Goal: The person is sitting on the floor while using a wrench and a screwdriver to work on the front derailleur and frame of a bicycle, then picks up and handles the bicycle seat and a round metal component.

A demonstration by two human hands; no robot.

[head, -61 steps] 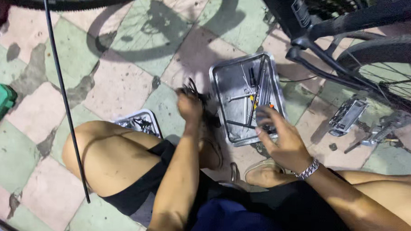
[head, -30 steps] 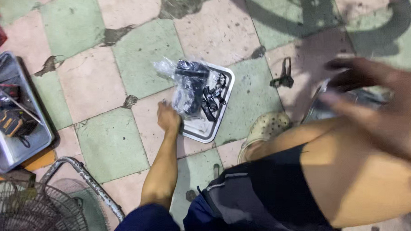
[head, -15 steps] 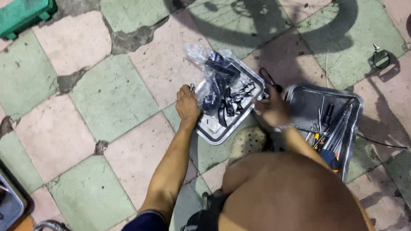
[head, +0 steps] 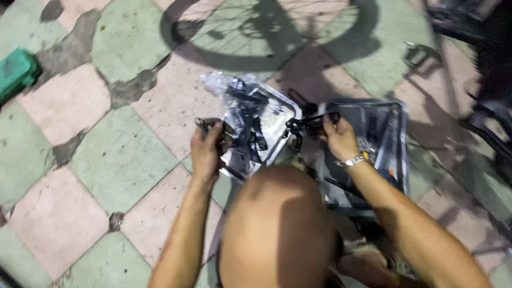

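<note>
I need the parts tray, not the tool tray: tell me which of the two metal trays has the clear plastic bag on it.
The left tray, by the left hand; the plastic bag of black parts lies on it. The right tray has none.

1. A small grey metal tray [head: 284, 112] lies tilted on the tiled floor, holding black parts in a clear plastic bag [head: 243, 112].
2. A black metal part [head: 307, 126], just right of the tray, is gripped above the floor.
</note>
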